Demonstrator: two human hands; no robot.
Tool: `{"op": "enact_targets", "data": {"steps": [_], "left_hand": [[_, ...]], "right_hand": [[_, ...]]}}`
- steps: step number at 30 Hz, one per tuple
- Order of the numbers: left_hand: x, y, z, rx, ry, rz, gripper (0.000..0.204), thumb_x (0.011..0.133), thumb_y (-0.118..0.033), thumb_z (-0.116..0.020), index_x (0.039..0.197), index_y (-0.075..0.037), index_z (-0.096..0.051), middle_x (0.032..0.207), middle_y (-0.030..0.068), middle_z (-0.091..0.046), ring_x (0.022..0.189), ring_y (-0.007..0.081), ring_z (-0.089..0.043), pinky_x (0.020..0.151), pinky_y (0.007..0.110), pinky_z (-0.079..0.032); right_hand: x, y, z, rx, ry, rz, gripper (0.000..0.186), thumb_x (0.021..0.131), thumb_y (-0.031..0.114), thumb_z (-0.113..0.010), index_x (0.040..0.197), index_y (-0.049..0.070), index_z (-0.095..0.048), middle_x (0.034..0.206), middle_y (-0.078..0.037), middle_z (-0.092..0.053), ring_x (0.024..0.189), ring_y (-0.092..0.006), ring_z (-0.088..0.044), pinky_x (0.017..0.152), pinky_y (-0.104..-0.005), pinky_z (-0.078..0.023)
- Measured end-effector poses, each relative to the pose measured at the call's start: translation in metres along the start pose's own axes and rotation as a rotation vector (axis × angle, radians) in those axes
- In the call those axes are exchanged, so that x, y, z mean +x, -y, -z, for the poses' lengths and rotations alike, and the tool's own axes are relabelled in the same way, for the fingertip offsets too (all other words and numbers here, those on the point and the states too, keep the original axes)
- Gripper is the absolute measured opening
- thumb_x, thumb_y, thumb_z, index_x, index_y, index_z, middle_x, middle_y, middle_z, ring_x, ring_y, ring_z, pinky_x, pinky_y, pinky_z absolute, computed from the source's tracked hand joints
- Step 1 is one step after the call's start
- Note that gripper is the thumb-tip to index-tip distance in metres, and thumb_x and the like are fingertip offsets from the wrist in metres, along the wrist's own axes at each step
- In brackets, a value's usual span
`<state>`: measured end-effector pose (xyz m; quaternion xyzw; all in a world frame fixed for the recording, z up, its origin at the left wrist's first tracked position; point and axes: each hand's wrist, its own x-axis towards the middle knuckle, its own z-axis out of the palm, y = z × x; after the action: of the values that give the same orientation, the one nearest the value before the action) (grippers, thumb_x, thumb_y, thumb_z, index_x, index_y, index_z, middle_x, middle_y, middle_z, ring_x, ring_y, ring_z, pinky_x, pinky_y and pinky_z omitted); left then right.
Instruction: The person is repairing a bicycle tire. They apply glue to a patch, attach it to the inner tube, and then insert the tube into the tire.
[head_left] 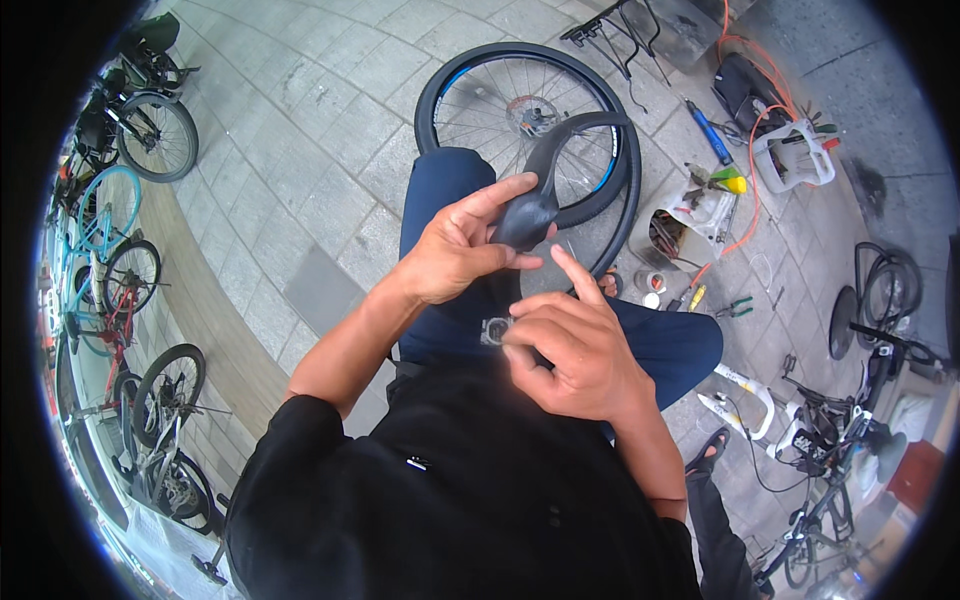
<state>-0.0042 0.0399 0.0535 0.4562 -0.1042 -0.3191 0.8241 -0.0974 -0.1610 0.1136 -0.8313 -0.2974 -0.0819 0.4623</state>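
Note:
A black bicycle inner tube (545,160) lies across my left hand (460,245), its thumb and fingers closed round a flattened stretch of it. From there the tube runs up over the wheel and loops down on the right. My right hand (575,350) is just right of and below that stretch, its index finger pointing up toward the tube. The other fingers are curled, and a small clear square piece (495,331) with a round mark sits at their tips. The wheel (430,105), with a black tyre and blue-marked rim, lies flat beyond my knees.
An open cut-down container (665,240) of tools stands right of the wheel, beside a small tin (652,282), green-handled pliers (738,307) and a blue pump (710,133). A white jug (795,155) and orange hose (752,215) lie farther right. Parked bicycles (160,135) line the left; another person's foot (710,450) shows lower right.

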Motion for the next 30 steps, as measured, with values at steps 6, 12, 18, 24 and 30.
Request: {"op": "enact_targets", "data": {"steps": [6, 12, 18, 24, 30], "left_hand": [[-0.004, 0.004, -0.002, 0.132, 0.024, -0.073, 0.082, 0.091, 0.026, -0.052, 0.166, -0.001, -0.037, 0.158, 0.0143, -0.053, 0.141, 0.0239, -0.058, 0.112, 0.040, -0.057], [-0.008, 0.006, -0.002, 0.221, 0.009, -0.120, 0.078, 0.091, 0.024, -0.052, 0.165, 0.001, -0.042, 0.153, 0.0091, -0.056, 0.132, 0.0132, -0.059, 0.100, 0.028, -0.054], [-0.008, 0.007, 0.001, 0.256, 0.005, -0.121, 0.078, 0.090, 0.022, -0.055, 0.164, -0.001, -0.046, 0.148, 0.0055, -0.059, 0.118, 0.0079, -0.059, 0.092, 0.024, -0.051], [-0.006, 0.012, 0.002, 0.224, -0.006, -0.091, 0.077, 0.090, 0.022, -0.056, 0.163, -0.001, -0.047, 0.148, 0.0049, -0.058, 0.122, 0.0074, -0.058, 0.094, 0.024, -0.050], [-0.005, 0.010, 0.002, 0.248, 0.010, -0.110, 0.077, 0.091, 0.023, -0.055, 0.164, 0.000, -0.043, 0.154, 0.0109, -0.056, 0.134, 0.0150, -0.058, 0.104, 0.028, -0.050]], "right_hand": [[0.018, -0.003, 0.003, -0.033, 0.024, 0.041, 0.013, 0.082, 0.001, -0.076, 0.090, 0.006, -0.066, 0.083, -0.006, -0.068, 0.085, -0.0259, -0.071, 0.124, -0.0611, -0.038], [0.026, -0.003, 0.003, -0.024, 0.017, 0.050, 0.012, 0.084, 0.001, -0.076, 0.089, 0.005, -0.066, 0.082, -0.006, -0.067, 0.086, -0.0249, -0.071, 0.123, -0.0607, -0.040], [0.030, -0.004, 0.001, -0.008, 0.014, 0.046, 0.012, 0.084, 0.001, -0.076, 0.090, 0.005, -0.067, 0.082, -0.006, -0.068, 0.087, -0.0250, -0.072, 0.121, -0.0593, -0.042], [0.030, 0.000, -0.001, 0.118, 0.050, 0.072, 0.014, 0.083, 0.001, -0.077, 0.090, 0.007, -0.066, 0.084, -0.005, -0.069, 0.089, -0.0249, -0.072, 0.118, -0.0587, -0.044], [0.031, -0.007, 0.001, 0.044, 0.000, 0.021, 0.015, 0.083, 0.002, -0.078, 0.091, 0.007, -0.067, 0.084, -0.006, -0.070, 0.089, -0.0263, -0.071, 0.117, -0.0575, -0.046]]}}
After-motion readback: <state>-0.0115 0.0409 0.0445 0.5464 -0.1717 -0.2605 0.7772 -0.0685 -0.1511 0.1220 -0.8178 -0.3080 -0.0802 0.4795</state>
